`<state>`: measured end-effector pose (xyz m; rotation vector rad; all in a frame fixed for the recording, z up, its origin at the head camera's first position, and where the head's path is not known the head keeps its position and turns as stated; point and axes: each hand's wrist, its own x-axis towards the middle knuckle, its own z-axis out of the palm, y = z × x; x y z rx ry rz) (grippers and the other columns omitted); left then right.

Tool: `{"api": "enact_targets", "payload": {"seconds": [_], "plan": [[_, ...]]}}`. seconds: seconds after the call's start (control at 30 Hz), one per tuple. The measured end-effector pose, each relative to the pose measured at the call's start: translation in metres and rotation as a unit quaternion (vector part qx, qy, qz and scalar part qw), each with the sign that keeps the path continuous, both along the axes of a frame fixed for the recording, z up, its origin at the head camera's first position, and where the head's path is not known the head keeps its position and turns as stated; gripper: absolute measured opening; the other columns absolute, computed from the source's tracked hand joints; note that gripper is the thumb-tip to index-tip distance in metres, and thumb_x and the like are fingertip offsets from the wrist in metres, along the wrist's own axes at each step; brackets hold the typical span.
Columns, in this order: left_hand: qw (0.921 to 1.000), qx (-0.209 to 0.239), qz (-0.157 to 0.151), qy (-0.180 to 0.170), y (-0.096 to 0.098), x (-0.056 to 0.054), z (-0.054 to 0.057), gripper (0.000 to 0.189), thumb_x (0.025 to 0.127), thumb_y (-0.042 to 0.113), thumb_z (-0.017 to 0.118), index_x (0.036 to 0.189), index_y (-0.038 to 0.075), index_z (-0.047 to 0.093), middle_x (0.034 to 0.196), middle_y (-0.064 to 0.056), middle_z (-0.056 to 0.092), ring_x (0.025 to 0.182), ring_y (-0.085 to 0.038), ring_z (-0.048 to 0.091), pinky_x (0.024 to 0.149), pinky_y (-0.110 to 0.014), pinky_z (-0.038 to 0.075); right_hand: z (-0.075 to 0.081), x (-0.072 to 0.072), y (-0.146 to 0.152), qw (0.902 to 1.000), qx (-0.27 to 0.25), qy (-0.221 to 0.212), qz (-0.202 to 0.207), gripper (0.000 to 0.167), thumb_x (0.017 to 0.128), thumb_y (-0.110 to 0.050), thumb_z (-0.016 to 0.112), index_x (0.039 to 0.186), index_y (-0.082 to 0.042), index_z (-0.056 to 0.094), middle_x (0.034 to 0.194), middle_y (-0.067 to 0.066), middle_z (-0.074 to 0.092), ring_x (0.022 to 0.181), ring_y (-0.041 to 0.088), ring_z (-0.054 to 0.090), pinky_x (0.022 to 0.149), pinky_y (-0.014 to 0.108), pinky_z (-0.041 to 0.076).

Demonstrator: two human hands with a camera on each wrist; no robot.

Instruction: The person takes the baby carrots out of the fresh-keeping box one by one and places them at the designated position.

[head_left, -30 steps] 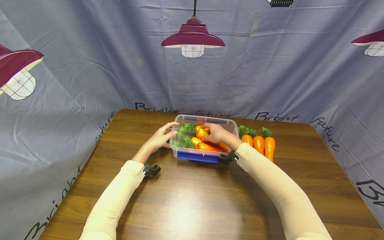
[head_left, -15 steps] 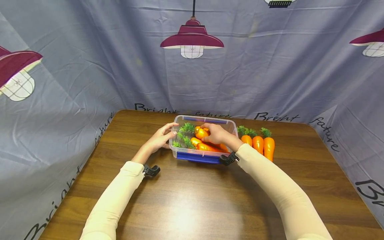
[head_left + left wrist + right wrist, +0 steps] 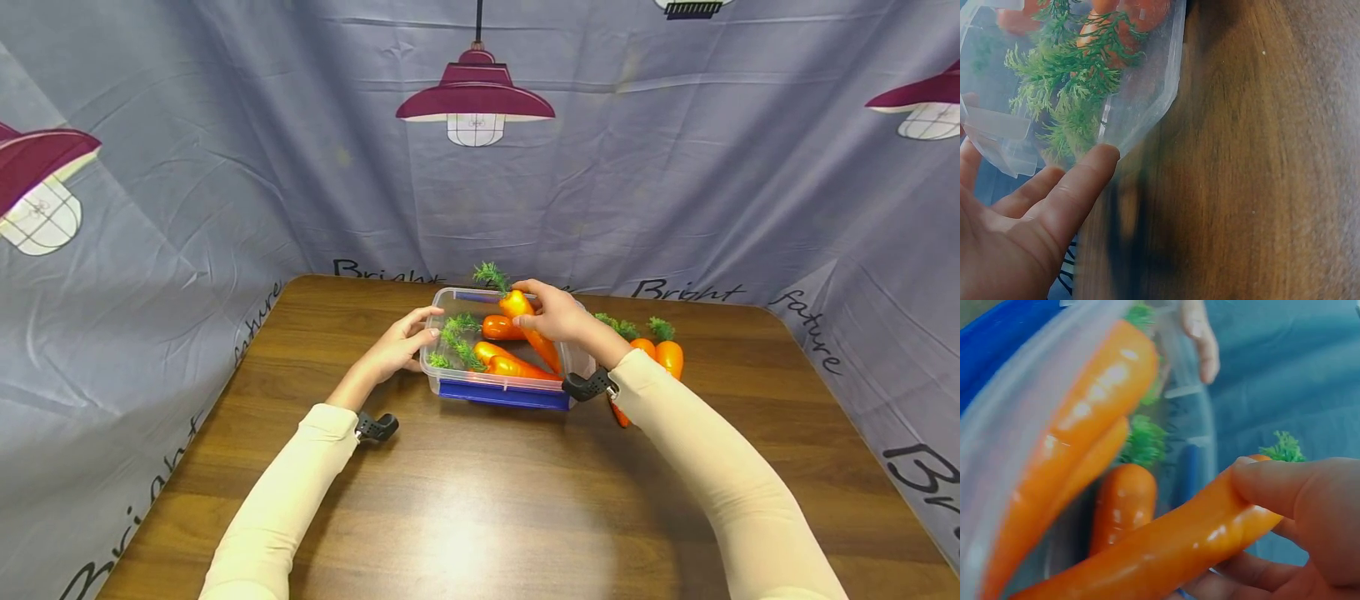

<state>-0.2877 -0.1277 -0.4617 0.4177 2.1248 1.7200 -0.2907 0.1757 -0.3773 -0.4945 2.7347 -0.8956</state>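
Observation:
My right hand (image 3: pixel 558 312) pinches an orange toy carrot (image 3: pixel 517 304) between thumb and fingers, near its leafy end. The carrot is tilted, its green top above the far rim and its body slanting down into the clear plastic box (image 3: pixel 510 383). Three other carrots lie inside, among them one carrot (image 3: pixel 1125 500) under the held one and another carrot (image 3: pixel 1091 394) along the near wall. Their green leaves (image 3: pixel 1072 75) point toward the box's left end. There my left hand (image 3: pixel 405 342) rests against the outside with extended fingers, its thumb (image 3: pixel 1085 187) right at the corner.
More toy carrots (image 3: pixel 669 358) lie to the right of the box, partly hidden by my right sleeve (image 3: pixel 697 458). The box has a blue clip (image 3: pixel 502 393) along its front. Behind the wooden table (image 3: pixel 450 500) hangs a printed grey-blue curtain (image 3: pixel 315 167).
My right hand has lifted a carrot from among the others, raising its leafy end above the box and moving slightly right and away. My left hand stays at the box's end.

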Motion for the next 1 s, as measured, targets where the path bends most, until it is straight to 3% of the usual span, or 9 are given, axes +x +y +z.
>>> {"api": "enact_targets", "payload": {"seconds": [0.27,0.53,0.8,1.0], "plan": [[1.0000,0.000,-0.001,-0.003,0.000,0.001,0.000,0.053,0.108,0.024,0.048,0.158,0.014,0.032,0.151,-0.028,0.040,0.130,-0.050,0.053,0.082,-0.050,0.064,0.018,-0.004,0.025,0.9957,-0.073,-0.024,-0.052,0.066,0.102,-0.025,0.063,0.158,-0.011,0.032,0.126,0.028,0.063,0.108,0.040,0.068,0.082,0.050,0.063],[1.0000,0.005,-0.002,-0.007,0.000,0.000,0.001,0.053,0.108,0.023,0.049,0.157,0.012,0.032,0.150,-0.028,0.041,0.130,-0.049,0.053,0.082,-0.051,0.063,0.036,0.001,0.063,0.9787,-0.164,-0.063,-0.106,0.068,0.105,-0.024,0.056,0.162,-0.011,0.021,0.142,0.034,0.052,0.114,0.043,0.066,0.072,0.035,0.064],[0.9999,0.008,-0.001,-0.010,0.000,0.000,0.001,0.053,0.108,0.023,0.049,0.157,0.012,0.032,0.149,-0.029,0.041,0.127,-0.049,0.055,0.080,-0.049,0.064,0.043,0.016,0.114,0.9682,-0.189,-0.088,-0.138,0.074,0.108,-0.032,0.050,0.164,-0.008,0.008,0.147,0.036,0.040,0.083,0.010,0.071,0.073,0.036,0.065],[0.9999,0.008,-0.001,-0.007,0.001,0.001,0.002,0.053,0.108,0.022,0.050,0.157,0.012,0.033,0.149,-0.031,0.041,0.125,-0.050,0.056,0.080,-0.050,0.064,0.033,0.027,0.155,0.9644,-0.182,-0.107,-0.159,0.077,0.109,-0.038,0.044,0.164,-0.007,0.000,0.151,0.037,0.032,0.081,0.004,0.068,0.075,0.036,0.065]]}}
